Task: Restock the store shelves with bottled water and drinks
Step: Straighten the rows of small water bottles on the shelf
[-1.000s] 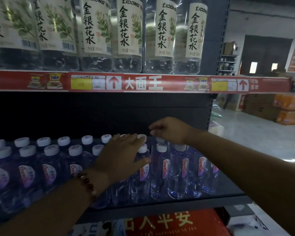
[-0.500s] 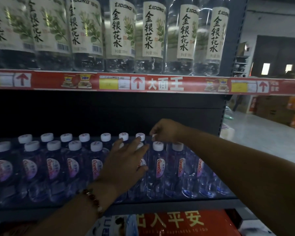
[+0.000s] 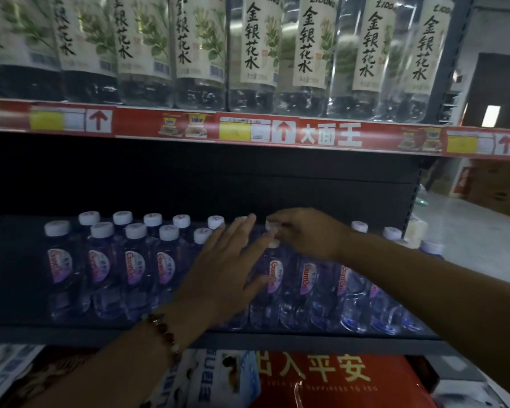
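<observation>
Pinching the white cap of a small clear Ganten-labelled water bottle (image 3: 273,228) mid-row on the dark metal shelf (image 3: 248,338), the right hand (image 3: 306,234) curls round it. The left hand (image 3: 221,278) lies flat, fingers straight, against neighbouring bottles. Above, tall clear bottles (image 3: 312,54) read "LIDONG 金银花水"; the red shelf-edge strip (image 3: 330,136) reads "大面王".
</observation>
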Available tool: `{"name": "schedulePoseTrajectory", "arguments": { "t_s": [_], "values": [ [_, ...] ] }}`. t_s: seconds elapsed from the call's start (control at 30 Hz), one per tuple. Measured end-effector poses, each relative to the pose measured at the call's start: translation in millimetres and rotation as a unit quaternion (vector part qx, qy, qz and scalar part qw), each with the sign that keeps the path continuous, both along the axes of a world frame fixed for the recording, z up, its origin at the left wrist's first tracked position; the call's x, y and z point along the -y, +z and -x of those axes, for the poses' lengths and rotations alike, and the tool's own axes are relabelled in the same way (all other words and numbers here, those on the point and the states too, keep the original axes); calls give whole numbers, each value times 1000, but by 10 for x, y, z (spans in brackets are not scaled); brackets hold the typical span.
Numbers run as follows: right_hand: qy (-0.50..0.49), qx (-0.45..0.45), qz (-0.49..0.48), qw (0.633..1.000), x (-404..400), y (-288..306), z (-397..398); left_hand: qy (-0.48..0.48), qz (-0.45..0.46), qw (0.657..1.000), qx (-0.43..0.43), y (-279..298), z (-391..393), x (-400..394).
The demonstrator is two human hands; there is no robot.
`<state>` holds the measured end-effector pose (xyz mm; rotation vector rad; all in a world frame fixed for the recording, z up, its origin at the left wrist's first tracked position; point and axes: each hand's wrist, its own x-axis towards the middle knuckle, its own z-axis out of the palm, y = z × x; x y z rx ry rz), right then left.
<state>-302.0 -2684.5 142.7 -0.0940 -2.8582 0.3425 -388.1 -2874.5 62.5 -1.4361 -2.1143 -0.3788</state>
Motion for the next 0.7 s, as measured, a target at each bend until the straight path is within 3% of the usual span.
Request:
{"name": "schedulePoseTrajectory", "arguments": {
  "t_s": [0.33,0.53,0.7],
  "values": [
    [48,39,-54,997,848,-73,165,135,17,991,9,63,680,1001],
    [24,40,-71,996,1123,-155,484,95,22,995,22,124,772,1153],
    [6,16,-55,998,1172,-138,641,85,-52,993,59,129,776,1047]
  ]
}}
